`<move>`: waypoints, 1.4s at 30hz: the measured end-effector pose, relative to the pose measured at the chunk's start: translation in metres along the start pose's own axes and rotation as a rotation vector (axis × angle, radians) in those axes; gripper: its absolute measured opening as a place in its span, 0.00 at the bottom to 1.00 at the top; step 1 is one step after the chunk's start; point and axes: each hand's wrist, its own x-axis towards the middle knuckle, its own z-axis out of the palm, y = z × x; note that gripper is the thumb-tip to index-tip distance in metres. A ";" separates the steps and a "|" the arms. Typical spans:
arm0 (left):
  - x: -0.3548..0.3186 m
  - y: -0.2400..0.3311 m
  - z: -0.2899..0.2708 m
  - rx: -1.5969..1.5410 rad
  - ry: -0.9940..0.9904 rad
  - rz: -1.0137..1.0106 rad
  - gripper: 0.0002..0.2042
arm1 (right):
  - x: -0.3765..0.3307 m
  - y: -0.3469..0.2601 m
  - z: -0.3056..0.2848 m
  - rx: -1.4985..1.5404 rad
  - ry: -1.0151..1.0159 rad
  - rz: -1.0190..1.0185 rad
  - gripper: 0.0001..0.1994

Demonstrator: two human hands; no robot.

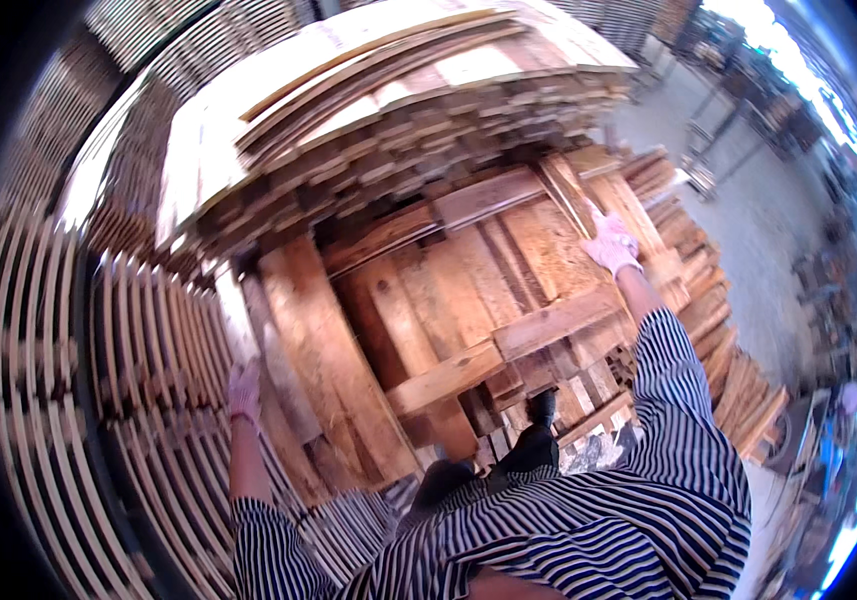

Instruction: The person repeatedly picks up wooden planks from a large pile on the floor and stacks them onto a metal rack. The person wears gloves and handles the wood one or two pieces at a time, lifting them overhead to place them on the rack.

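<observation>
At the left side of the wooden stack, my left hand (243,392), in a pale pink glove, is closed around the near end of a narrow pale board (235,318). Farther right, my gloved right hand (611,243) lies with its fingers stretched out beside a narrow plank (566,195) and on the boards at the stack's right side. Between my hands, wide brown boards (323,355) and crosswise planks (560,322) surround a lower layer of boards (438,275). What lies under my right palm is hidden.
A tall board pile (398,165) stands ahead, with loose strips (368,85) on top. Slatted stacks (143,340) rise at the left. Rough timber (693,270) sticks out at the right, beside the concrete floor (748,200). My dark shoe (541,408) is close to the stack.
</observation>
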 end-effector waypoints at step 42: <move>-0.473 0.086 0.735 0.339 -1.418 -0.135 0.21 | -0.209 0.398 0.247 1.029 -0.216 0.738 0.27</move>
